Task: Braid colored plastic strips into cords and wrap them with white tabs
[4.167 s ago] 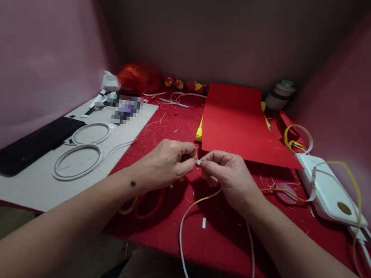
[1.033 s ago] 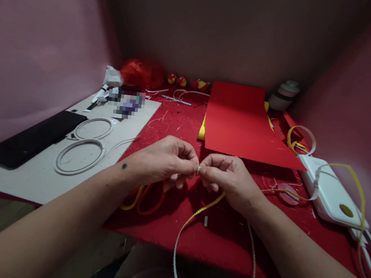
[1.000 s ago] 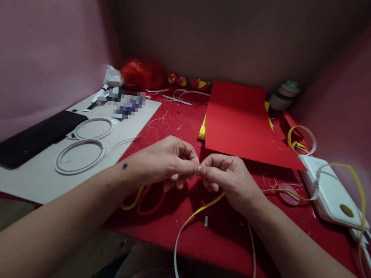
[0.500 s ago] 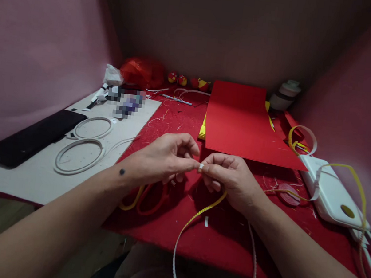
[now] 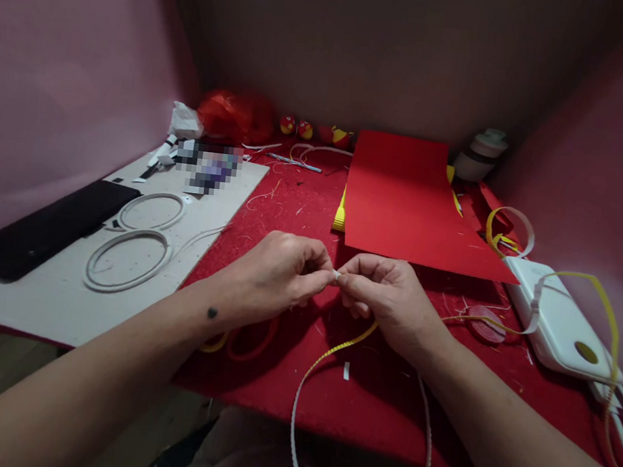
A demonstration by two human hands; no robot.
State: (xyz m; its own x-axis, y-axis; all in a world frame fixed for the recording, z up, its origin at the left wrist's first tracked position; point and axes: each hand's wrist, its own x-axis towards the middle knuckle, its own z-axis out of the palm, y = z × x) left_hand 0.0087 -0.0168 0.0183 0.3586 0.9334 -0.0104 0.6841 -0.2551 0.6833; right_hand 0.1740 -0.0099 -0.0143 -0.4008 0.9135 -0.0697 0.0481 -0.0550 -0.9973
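Over the front of the red table, my two hands meet fingertip to fingertip. My right hand [image 5: 394, 299] pinches a yellow-and-white corrugated paper strip [image 5: 325, 355], whose loop hangs down past the table edge. A small white end [image 5: 336, 275] shows between the fingertips. On its other side, my left hand [image 5: 282, 271] is closed, thumb and index finger pinching that same end. Whether it is rolled or folded there is too small to tell. Partly hidden beneath my left hand lie scissors with a red loop [image 5: 273, 334] and a yellow loop [image 5: 214, 345].
Red corrugated sheets [image 5: 405, 199] lie behind my right hand. A white power bank-like device [image 5: 554, 321] and more strip are at right. The grey board [image 5: 55, 309] at left carries coiled white strips [image 5: 91, 265] and a black slab [image 5: 47, 230]. A jar [image 5: 480, 159] stands behind.
My left hand has turned slightly and its fingers have closed in around the small white end. My right hand stays nearly in place. The view has shifted a little.
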